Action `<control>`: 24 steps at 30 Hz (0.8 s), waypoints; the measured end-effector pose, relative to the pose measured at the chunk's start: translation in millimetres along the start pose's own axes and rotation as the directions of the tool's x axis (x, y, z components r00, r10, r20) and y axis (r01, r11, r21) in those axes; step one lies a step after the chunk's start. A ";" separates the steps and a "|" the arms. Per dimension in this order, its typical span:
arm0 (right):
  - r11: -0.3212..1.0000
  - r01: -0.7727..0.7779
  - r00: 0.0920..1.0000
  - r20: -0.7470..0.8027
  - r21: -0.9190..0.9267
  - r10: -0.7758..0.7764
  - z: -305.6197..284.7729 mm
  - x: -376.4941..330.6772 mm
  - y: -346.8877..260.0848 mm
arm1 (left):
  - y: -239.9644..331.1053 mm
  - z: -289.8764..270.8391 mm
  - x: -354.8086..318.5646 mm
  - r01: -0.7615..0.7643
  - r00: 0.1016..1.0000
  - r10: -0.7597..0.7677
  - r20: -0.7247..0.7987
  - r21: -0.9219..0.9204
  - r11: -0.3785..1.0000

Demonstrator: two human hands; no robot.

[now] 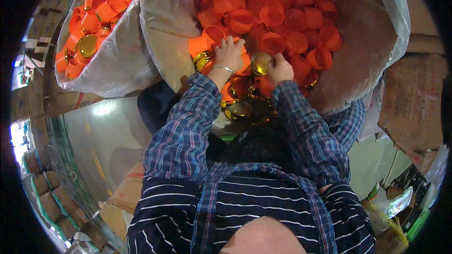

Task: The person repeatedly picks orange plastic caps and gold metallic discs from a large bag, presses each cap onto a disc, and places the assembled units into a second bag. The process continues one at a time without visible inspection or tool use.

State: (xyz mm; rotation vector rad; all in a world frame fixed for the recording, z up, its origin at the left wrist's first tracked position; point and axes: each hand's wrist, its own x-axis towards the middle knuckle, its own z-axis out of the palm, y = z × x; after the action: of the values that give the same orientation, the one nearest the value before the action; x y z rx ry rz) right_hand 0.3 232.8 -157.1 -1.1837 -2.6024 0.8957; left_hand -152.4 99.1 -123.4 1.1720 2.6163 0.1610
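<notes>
My left hand (229, 57), with a bracelet at the wrist, lies back up with bent fingers over an orange plastic cup (245, 64) at the near side of a big lined bag; its thumb is hidden. Between the thumb and fingers of my right hand (281, 69) is a round, shiny gold lid (261, 64), close beside that cup. A stack of gold rings or lids (203, 60) shows left of my left hand. More gold-rimmed pieces (239, 109) lie below my hands, near my body.
Loose orange cups (273, 16) fill the large bag, whose pale plastic liner (165, 23) rises around them. At the left, another bag (117, 68) holds orange cups and gold lids. Cardboard (412, 103) stands at the right. Boxes (127, 190) lie lower left.
</notes>
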 end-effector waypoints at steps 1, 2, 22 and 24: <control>0.990 -0.036 0.997 -0.063 0.136 0.045 -6.9 -3.8 -0.2 | -4.4 -6.2 -2.5 0.002 0.995 -0.008 -0.100 -0.054 0.999; 0.967 -0.034 0.990 -0.123 0.254 0.067 -15.9 -6.3 -0.6 | -8.8 -14.1 -6.0 -0.001 0.985 -0.018 -0.169 -0.111 0.994; 0.401 0.364 0.893 -0.192 0.841 -0.407 -116.4 -144.5 -95.6 | 62.8 -33.8 -155.6 -0.391 0.919 0.268 -0.288 -0.742 0.545; 0.481 0.506 0.831 -0.255 0.716 -0.494 -119.2 -144.5 -94.6 | 60.2 -28.6 -149.0 -0.285 0.938 0.247 -0.242 -0.946 0.155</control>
State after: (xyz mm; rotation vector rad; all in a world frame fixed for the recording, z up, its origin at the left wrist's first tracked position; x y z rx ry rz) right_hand 81.0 134.3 9.7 -0.1548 -1.9310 1.5637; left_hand -22.7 28.4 -53.8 0.9927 1.5217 1.6650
